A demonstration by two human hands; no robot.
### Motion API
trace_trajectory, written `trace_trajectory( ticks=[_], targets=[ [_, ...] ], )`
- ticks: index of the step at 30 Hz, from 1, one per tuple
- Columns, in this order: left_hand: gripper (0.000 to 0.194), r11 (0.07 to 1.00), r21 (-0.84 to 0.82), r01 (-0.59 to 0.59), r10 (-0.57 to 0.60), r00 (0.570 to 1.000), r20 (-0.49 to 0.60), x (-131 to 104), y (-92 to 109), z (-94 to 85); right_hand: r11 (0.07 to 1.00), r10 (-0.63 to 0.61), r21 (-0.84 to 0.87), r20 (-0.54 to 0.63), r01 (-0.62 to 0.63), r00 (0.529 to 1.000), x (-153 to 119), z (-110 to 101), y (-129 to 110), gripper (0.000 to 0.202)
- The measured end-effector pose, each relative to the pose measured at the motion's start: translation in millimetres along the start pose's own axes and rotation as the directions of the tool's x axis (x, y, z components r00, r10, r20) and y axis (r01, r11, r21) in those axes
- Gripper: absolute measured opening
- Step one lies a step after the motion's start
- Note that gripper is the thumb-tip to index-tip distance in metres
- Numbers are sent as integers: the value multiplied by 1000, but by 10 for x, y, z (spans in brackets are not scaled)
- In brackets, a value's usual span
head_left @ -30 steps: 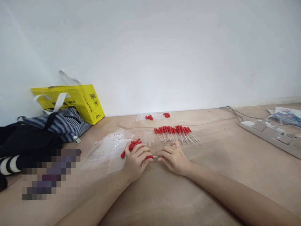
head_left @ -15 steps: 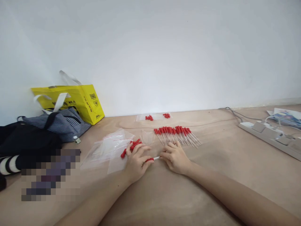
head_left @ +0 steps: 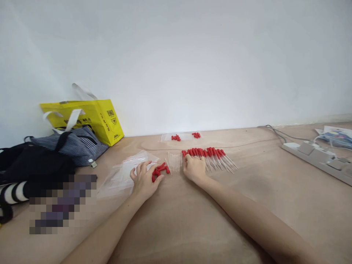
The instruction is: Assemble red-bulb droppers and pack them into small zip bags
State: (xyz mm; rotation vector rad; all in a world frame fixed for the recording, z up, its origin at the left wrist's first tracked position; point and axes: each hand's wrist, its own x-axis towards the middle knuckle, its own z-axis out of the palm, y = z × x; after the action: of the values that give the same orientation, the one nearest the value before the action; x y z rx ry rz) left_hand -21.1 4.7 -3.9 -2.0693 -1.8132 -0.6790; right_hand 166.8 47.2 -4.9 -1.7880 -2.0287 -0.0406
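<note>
My left hand (head_left: 144,181) has its fingers spread beside a small pile of red rubber bulbs (head_left: 162,168), over the edge of the clear plastic bags (head_left: 121,176). My right hand (head_left: 194,168) is closed at the left end of a row of red-capped droppers (head_left: 213,152); what its fingers pinch is hidden. Between the hands, a little farther back, several thin clear tubes (head_left: 174,161) without caps lie side by side on the table.
At the wall lies a clear bag (head_left: 185,137) with red bulbs and tubes. To the left are a yellow bag (head_left: 110,124), a striped bag (head_left: 79,146) and a black bag (head_left: 41,161). A white power strip (head_left: 319,157) with plugs and cables is at the right.
My left hand has let go of the red-capped dropper and moved left to the bulbs. My right hand has moved up and left to the row, and the dropper no longer shows between the hands.
</note>
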Motion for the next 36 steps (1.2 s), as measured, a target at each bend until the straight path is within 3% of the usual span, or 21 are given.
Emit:
trace_trajectory(
  ticks=[5,16,28,32,36],
  targets=[
    [25,1000,8,-15,15,1000,3,-2,16,-1,1000,-16,-7,59,16,998,45,31,-49,18],
    [23,999,10,-32,32,999,9,-8,11,6,996,88,-29,61,-86,994,274,133,-154,25],
    [22,1000,13,-7,7,1000,-7,-4,-10,17,987,141,-101,161,-126,977,436,113,-318,23],
    [19,1000,-10,-28,28,999,-31,-8,-2,13,990,109,-103,142,-95,984,346,-18,-209,24],
    [18,994,-32,-109,107,993,-47,-2,67,25,995,-27,-87,156,41,987,59,-238,84,20]
  ],
)
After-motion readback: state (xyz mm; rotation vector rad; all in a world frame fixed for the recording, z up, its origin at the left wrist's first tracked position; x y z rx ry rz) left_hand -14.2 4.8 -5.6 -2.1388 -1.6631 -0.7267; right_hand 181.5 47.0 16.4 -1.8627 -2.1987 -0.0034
